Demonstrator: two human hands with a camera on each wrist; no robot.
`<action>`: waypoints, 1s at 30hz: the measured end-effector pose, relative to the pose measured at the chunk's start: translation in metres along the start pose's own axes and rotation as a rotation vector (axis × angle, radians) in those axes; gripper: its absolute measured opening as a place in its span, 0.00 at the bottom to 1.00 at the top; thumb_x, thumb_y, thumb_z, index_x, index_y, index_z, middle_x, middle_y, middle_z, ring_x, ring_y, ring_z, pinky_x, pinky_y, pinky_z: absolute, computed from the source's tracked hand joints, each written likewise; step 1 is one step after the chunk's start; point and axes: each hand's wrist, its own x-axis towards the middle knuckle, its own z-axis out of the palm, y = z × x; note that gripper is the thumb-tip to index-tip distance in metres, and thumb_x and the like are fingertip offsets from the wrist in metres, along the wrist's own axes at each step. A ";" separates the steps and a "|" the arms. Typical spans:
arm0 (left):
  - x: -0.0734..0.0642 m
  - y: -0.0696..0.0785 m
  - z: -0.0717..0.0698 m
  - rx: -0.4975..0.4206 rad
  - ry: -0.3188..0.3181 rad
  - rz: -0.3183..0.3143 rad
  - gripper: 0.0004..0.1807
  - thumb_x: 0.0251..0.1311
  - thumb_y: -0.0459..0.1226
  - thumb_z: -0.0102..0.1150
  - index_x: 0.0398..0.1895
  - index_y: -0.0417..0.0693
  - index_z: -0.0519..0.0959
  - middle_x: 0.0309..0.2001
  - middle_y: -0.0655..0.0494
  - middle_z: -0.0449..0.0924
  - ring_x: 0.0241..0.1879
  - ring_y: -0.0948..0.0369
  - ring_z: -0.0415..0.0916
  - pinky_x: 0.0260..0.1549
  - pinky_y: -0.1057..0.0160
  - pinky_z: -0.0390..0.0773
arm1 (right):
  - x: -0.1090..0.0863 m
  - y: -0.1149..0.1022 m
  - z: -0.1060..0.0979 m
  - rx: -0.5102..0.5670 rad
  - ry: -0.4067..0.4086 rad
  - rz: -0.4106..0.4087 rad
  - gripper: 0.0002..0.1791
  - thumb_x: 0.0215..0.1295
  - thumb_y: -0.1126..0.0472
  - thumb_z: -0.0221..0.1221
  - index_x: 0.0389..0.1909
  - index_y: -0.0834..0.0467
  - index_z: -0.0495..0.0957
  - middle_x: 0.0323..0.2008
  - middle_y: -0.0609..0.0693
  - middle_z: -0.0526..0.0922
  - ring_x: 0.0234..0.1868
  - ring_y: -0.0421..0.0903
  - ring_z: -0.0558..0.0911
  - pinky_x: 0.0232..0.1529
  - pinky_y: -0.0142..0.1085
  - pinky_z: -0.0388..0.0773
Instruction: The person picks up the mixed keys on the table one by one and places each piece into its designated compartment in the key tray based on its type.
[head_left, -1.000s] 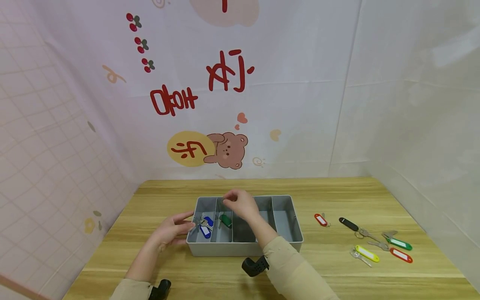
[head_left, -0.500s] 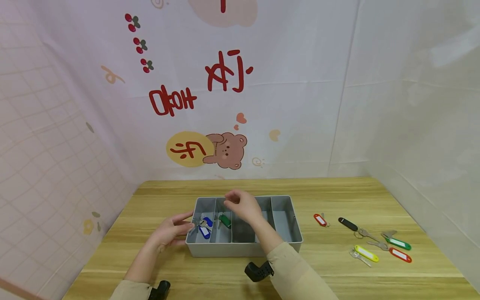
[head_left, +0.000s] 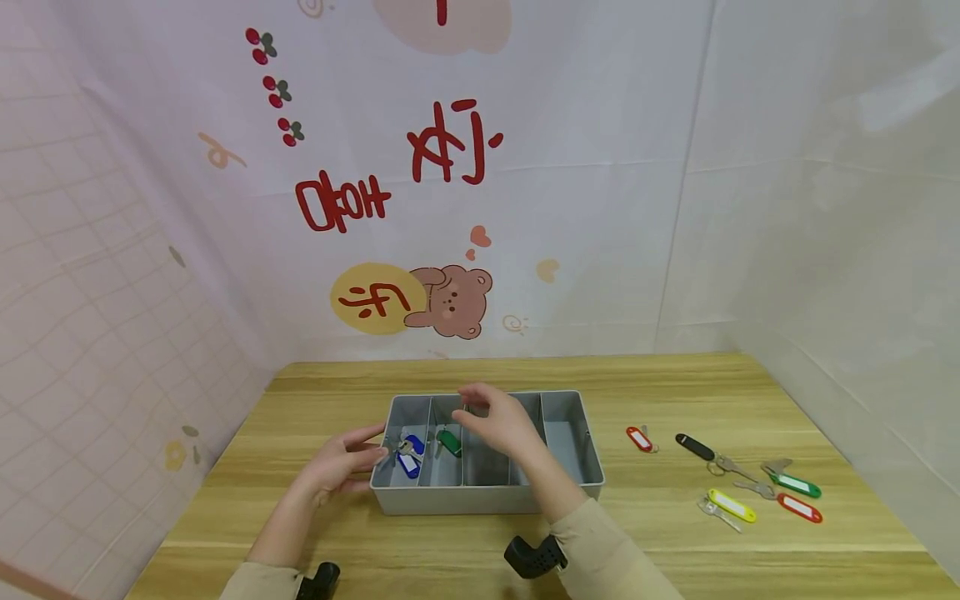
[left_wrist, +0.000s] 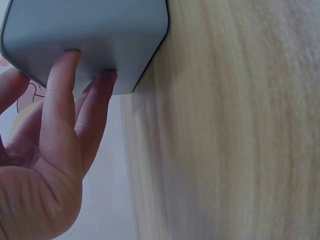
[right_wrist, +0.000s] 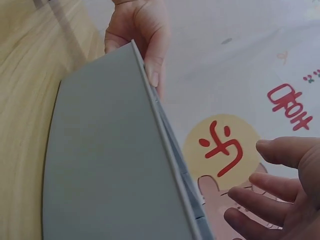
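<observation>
A grey divided box [head_left: 450, 500] stands on the wooden table. My left hand [head_left: 341, 467] holds its left end, thumb over the rim and fingertips against the outer wall, as the left wrist view shows on the box [left_wrist: 100, 30]. Above the middle compartments hovers my right hand [head_left: 498, 423]; in the right wrist view that hand [right_wrist: 285, 192] has its thumb and fingers spread apart, nothing between them. Keys with blue tags [head_left: 409, 464] lie in the leftmost compartment. A key with a green tag [head_left: 450, 442] lies in the second one.
On the table right of the box are keys with a red tag [head_left: 640, 439], a black tag [head_left: 695, 447], a yellow tag [head_left: 732, 506], another green tag [head_left: 795, 485] and another red tag [head_left: 799, 507]. A printed cloth [head_left: 600, 208] hangs behind.
My right hand has shifted slightly right above the box, and its thumb and fingers have parted. The left hand stays at the box's left end.
</observation>
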 end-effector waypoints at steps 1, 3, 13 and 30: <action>0.000 0.000 0.000 -0.002 -0.002 0.000 0.39 0.64 0.34 0.65 0.74 0.35 0.59 0.54 0.37 0.74 0.47 0.46 0.81 0.36 0.54 0.86 | -0.001 -0.001 -0.001 0.004 -0.003 0.002 0.25 0.67 0.51 0.64 0.61 0.58 0.77 0.56 0.52 0.81 0.59 0.54 0.78 0.57 0.53 0.75; 0.000 0.000 0.000 -0.004 -0.005 0.001 0.39 0.64 0.35 0.65 0.74 0.35 0.59 0.55 0.36 0.73 0.47 0.46 0.81 0.36 0.54 0.86 | -0.003 -0.003 -0.004 0.002 -0.003 -0.002 0.25 0.67 0.51 0.64 0.61 0.57 0.76 0.56 0.52 0.81 0.59 0.53 0.77 0.57 0.53 0.75; -0.001 0.000 -0.001 -0.013 -0.022 0.008 0.40 0.64 0.35 0.64 0.75 0.35 0.57 0.60 0.30 0.69 0.49 0.45 0.80 0.39 0.52 0.85 | -0.013 -0.004 -0.016 -0.008 0.014 -0.055 0.25 0.66 0.52 0.64 0.62 0.55 0.76 0.57 0.50 0.81 0.60 0.53 0.77 0.58 0.55 0.74; 0.000 0.001 -0.001 -0.008 -0.022 0.004 0.39 0.65 0.35 0.63 0.75 0.35 0.57 0.63 0.29 0.67 0.52 0.43 0.79 0.39 0.52 0.85 | -0.037 0.015 -0.049 -0.030 0.019 -0.149 0.27 0.65 0.56 0.66 0.64 0.57 0.75 0.57 0.50 0.81 0.59 0.54 0.77 0.60 0.57 0.71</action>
